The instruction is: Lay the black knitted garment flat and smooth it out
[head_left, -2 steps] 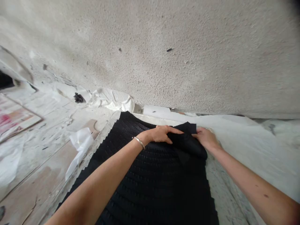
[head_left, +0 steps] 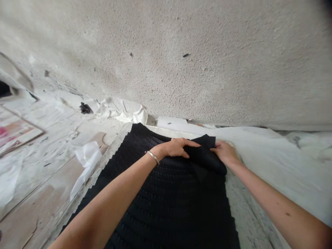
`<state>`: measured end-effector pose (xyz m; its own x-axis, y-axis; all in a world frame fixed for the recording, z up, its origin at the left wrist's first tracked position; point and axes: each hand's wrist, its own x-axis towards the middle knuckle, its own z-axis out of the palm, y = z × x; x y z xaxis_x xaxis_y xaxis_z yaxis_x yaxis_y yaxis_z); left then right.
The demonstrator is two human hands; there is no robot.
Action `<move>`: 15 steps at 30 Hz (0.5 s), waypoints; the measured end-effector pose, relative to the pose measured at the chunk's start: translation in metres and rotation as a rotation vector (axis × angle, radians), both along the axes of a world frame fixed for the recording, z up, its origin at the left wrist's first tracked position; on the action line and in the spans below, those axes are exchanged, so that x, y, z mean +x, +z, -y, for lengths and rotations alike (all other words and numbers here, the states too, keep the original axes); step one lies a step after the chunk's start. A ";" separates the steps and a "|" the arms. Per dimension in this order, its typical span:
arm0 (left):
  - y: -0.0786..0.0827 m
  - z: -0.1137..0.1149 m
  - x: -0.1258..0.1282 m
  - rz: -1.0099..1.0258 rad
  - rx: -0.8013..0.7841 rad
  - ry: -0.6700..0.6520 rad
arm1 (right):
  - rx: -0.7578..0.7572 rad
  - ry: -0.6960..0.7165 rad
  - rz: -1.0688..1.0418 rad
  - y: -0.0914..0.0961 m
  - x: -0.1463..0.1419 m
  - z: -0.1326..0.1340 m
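Note:
A large black sheet of fabric (head_left: 171, 207) with curved rows of small overlapping edges lies before me. Its far right corner is turned over into a thick fold (head_left: 207, 160). My left hand (head_left: 175, 148) rests on the far part of the fabric, index finger stretched along the fold and thumb apart; its other fingers are partly hidden. A silver bracelet (head_left: 153, 157) circles that wrist. With thumb and fingers, my right hand (head_left: 225, 152) pinches the fabric's edge at the turned corner.
Beyond the fabric rises a rough plaster wall (head_left: 166, 62). White sheeting (head_left: 275, 152) spreads on the right. Crumpled white plastic (head_left: 123, 109) and a black scrap (head_left: 84, 108) lie along the wall. Left are a white paper piece (head_left: 88, 160) and a paint-stained board (head_left: 18, 129).
The whole view has shifted slightly, so everything sits a little further left. Both hands keep their places on the fabric.

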<state>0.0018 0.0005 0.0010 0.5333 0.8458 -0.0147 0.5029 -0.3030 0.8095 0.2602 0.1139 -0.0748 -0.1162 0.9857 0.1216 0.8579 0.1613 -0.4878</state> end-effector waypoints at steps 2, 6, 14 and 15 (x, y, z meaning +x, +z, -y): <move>0.001 -0.001 0.002 -0.009 -0.001 0.017 | 0.003 -0.016 0.034 -0.002 -0.002 0.002; -0.001 -0.004 0.005 -0.009 0.007 0.036 | -0.013 -0.067 0.068 -0.004 -0.003 0.006; -0.011 -0.014 0.008 -0.066 0.011 0.120 | 0.058 -0.081 -0.059 0.012 0.001 0.025; -0.012 -0.014 0.008 -0.077 0.015 0.125 | 0.066 -0.014 -0.107 0.017 0.001 0.028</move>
<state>0.0100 0.0148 -0.0109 0.4216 0.9060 -0.0381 0.5981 -0.2462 0.7626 0.2610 0.0857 -0.0582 -0.0857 0.9766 0.1974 0.8041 0.1848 -0.5651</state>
